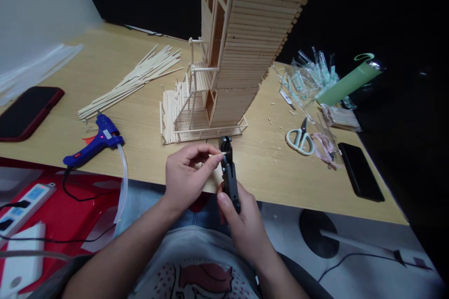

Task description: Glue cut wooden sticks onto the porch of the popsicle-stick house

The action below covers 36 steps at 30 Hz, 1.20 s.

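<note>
Between the thumb and fingers of my left hand is a thin wooden stick, pinched near its end. Its tip reaches into the jaws of a black hand cutter. My right hand is wrapped around the cutter's handles, below the jaws. Just behind both hands stands a tall model house built of wooden sticks, with a railed deck and stairs at its base. Whether the jaws touch the stick is too small to tell.
Left on the table lie a pile of sticks, a blue glue gun and a phone. Scissors, a green bottle, clear packaging and a black phone lie right. A power strip sits lower left.
</note>
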Available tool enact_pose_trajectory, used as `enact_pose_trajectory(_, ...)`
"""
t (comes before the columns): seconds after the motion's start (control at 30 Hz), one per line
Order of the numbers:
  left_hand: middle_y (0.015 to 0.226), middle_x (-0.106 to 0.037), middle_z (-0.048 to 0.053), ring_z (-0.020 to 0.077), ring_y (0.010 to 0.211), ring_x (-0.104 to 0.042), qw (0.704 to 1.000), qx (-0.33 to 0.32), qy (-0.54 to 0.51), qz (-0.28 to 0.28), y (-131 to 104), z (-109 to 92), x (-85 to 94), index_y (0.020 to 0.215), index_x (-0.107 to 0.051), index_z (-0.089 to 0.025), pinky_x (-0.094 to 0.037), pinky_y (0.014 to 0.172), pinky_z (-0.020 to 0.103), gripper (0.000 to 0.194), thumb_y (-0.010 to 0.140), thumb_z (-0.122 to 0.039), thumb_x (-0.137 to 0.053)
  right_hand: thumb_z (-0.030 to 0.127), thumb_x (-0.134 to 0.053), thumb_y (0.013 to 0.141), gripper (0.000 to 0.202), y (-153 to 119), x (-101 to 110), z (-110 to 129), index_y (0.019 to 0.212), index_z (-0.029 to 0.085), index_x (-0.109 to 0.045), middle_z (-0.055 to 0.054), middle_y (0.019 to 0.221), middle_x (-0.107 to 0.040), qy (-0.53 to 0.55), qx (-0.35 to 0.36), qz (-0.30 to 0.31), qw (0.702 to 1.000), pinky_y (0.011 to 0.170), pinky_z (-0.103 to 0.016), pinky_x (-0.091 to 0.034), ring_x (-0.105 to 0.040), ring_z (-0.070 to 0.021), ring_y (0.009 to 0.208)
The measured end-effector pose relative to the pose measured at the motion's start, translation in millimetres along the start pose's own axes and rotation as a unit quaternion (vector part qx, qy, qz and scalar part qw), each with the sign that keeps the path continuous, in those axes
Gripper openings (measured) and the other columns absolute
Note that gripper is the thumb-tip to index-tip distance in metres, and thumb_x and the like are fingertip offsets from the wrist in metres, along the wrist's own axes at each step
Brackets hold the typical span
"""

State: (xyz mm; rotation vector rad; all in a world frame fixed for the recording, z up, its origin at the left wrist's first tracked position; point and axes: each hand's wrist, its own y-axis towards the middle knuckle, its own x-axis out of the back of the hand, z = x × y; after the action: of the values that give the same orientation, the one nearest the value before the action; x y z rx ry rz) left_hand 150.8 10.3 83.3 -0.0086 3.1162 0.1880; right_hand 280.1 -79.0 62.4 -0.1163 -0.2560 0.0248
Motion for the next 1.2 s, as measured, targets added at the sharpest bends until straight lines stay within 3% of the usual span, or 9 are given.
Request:
enact_pose_trajectory(0.1, 0.069, -0.071, -0.001, 0.0096, 0.059, -0.063, 0.989, 0.091, -0.115, -0.012, -2, 4, -13.0, 0.078, -0.074, -0.018, -0.053, 0.060, 0.020, 0.012, 0.072, -0.022, -0.084, 0.050, -0.048, 0.103, 0.033, 2, -1, -5, 0.088, 0.022, -0.056, 0.003, 0.063, -0.053, -0.023, -0.001, -0.027, 0.999, 0.054, -0.027, -0.038, -0.051, -0.0141, 0.056)
enact_pose_trajectory(0.2, 0.063, -0.068, -0.002, 0.0086, 0.053, -0.061, 0.949, 0.200, -0.240, -0.039, -7, 10, -30.0, 0.078, -0.070, -0.016, -0.053, 0.055, 0.019, 0.025, 0.065, -0.026, -0.088, 0.049, -0.046, 0.103, 0.034, 2, 0, -10, 0.085, 0.022, -0.056, 0.004, 0.056, -0.052, -0.032, -0.004, -0.051, 0.998, 0.051, -0.027, -0.038, -0.050, -0.0149, 0.050)
enact_pose_trajectory(0.27, 0.060, -0.066, -0.002, 0.0079, 0.051, -0.059, 0.933, 0.231, -0.273, -0.051, -9, 12, -39.0, 0.075, -0.067, -0.015, -0.052, 0.053, 0.019, 0.029, 0.062, -0.028, -0.090, 0.049, -0.045, 0.103, 0.034, 1, 1, -14, 0.088, 0.022, -0.059, 0.004, 0.054, -0.052, -0.031, -0.012, -0.063, 0.997, 0.048, -0.027, -0.037, -0.049, -0.0156, 0.047)
enact_pose_trajectory(0.43, 0.061, -0.065, -0.003, 0.0069, 0.051, -0.059, 0.937, 0.196, -0.281, -0.060, -9, 12, -48.6, 0.076, -0.067, -0.014, -0.051, 0.052, 0.018, 0.026, 0.066, -0.027, -0.087, 0.055, -0.048, 0.101, 0.039, 0, 2, -16, 0.095, 0.019, -0.064, 0.003, 0.053, -0.053, -0.039, -0.025, -0.085, 0.995, 0.046, -0.027, -0.036, -0.049, -0.0166, 0.045)
enact_pose_trajectory(0.77, 0.069, -0.071, 0.002, 0.0070, 0.052, -0.057, 0.958, 0.174, -0.221, -0.050, 0, 14, -63.3, 0.073, -0.071, -0.014, -0.050, 0.053, 0.020, 0.021, 0.066, -0.028, -0.085, 0.067, -0.053, 0.095, 0.055, -1, 8, -5, 0.065, 0.021, -0.052, 0.002, 0.046, -0.053, -0.015, -0.102, -0.119, 0.988, 0.048, -0.025, -0.039, -0.051, -0.0136, 0.043)
enact_pose_trajectory(0.9, 0.070, -0.071, 0.002, 0.0073, 0.053, -0.056, 0.960, 0.166, -0.221, -0.049, 0, 12, -60.5, 0.073, -0.070, -0.014, -0.049, 0.052, 0.020, 0.022, 0.068, -0.030, -0.084, 0.072, -0.054, 0.091, 0.058, -3, 16, -3, 0.061, 0.024, -0.044, 0.006, 0.041, -0.043, 0.007, -0.140, -0.107, 0.984, 0.039, -0.024, -0.034, -0.043, -0.0118, 0.034)
enact_pose_trajectory(1.0, 0.072, -0.070, 0.002, 0.0076, 0.056, -0.056, 0.962, 0.146, -0.228, -0.043, 2, 12, -49.2, 0.076, -0.071, -0.015, -0.049, 0.050, 0.019, 0.024, 0.070, -0.034, -0.084, 0.075, -0.049, 0.091, 0.057, 0, 38, -1, 0.066, 0.024, -0.048, 0.005, 0.044, -0.046, -0.048, -0.141, -0.119, 0.982, 0.042, -0.026, -0.037, -0.046, -0.0144, 0.038)
enact_pose_trajectory(1.1, 0.073, -0.069, 0.001, 0.0065, 0.054, -0.054, 0.962, 0.141, -0.228, -0.044, 0, 16, -28.8, 0.080, -0.072, -0.015, -0.048, 0.049, 0.018, 0.026, 0.070, -0.036, -0.085, 0.079, -0.048, 0.087, 0.059, 12, 70, -1, 0.086, 0.022, -0.062, -0.002, 0.055, -0.060, -0.270, -0.136, -0.155, 0.940, 0.054, -0.033, -0.043, -0.058, -0.0238, 0.052)
enact_pose_trajectory(1.2, 0.065, -0.064, -0.002, 0.0057, 0.050, -0.053, 0.958, 0.161, -0.224, -0.076, -4, 22, -3.1, 0.083, -0.072, -0.014, -0.045, 0.047, 0.017, 0.028, 0.071, -0.035, -0.086, 0.075, -0.056, 0.085, 0.064, 31, 94, -5, 0.111, 0.018, -0.067, -0.016, 0.085, -0.073, -0.502, -0.153, -0.191, 0.830, 0.062, -0.040, -0.046, -0.068, -0.0362, 0.074)
